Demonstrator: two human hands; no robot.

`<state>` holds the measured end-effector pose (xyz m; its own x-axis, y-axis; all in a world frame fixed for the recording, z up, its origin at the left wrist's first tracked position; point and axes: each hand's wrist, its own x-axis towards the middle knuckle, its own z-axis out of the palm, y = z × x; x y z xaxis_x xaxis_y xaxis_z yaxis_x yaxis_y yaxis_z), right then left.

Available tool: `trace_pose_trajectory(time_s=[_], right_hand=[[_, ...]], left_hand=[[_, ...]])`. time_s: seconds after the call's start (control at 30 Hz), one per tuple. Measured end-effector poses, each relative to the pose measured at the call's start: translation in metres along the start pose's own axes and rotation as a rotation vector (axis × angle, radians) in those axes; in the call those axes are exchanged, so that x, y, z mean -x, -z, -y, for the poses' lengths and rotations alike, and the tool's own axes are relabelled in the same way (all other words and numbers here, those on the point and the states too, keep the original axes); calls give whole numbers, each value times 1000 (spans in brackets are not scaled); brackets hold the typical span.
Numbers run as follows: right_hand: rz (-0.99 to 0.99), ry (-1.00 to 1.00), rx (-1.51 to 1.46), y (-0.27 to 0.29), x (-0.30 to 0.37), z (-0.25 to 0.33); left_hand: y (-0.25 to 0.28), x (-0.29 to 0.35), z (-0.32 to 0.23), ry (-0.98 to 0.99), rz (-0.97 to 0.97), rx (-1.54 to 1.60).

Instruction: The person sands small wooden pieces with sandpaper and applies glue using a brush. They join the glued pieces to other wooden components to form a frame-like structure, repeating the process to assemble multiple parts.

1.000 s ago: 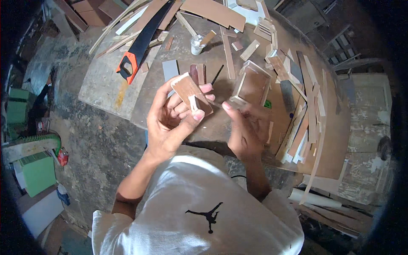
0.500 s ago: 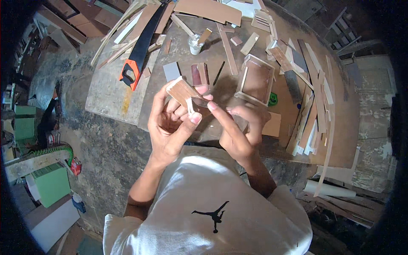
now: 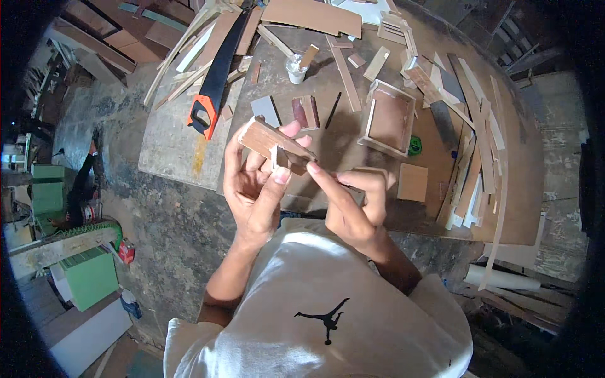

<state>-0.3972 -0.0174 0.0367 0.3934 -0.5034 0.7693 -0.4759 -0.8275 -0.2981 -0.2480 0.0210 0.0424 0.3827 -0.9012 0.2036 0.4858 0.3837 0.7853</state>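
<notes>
My left hand (image 3: 253,205) pinches a small wooden piece (image 3: 263,138) between thumb and fingers above the near edge of the workbench. The piece looks like thin brown boards joined at an angle, with whitish edges that look like glue. From the right, my right hand (image 3: 356,211) reaches in with its index finger stretched out. That fingertip touches the right end of the piece, while the other fingers are loosely bent and hold nothing. Just beyond the hands lie a grey block (image 3: 265,111), a dark red and brown block (image 3: 305,112) and a black pencil or pen (image 3: 333,110).
A shallow wooden box (image 3: 370,116) lies to the right, beside a green round object (image 3: 414,145) and a square brown board (image 3: 413,183). A white cup (image 3: 295,74) holds white paste and a wood strip. A handsaw (image 3: 205,113) lies left; wood offcuts (image 3: 476,145) pile up right.
The wooden piece has turned slightly in my left hand, showing more of its lower board. My right index fingertip stays at its end. The whole view has shifted a little.
</notes>
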Motion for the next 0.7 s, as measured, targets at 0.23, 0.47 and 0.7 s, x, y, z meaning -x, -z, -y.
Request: trace_pose_trajectory(time_s=[0.23,0.47,0.7], right_hand=[[19,18,12,-2,-7,10],[-34,-51,-28,-5,-9,12],[22,-25,-144,-12,-3,20]], left_hand=[[-8,-2,9,-53,-113,118],[-12,-7,8,-59,-177,-86],[-15,-11,10,-95,-195,-80]])
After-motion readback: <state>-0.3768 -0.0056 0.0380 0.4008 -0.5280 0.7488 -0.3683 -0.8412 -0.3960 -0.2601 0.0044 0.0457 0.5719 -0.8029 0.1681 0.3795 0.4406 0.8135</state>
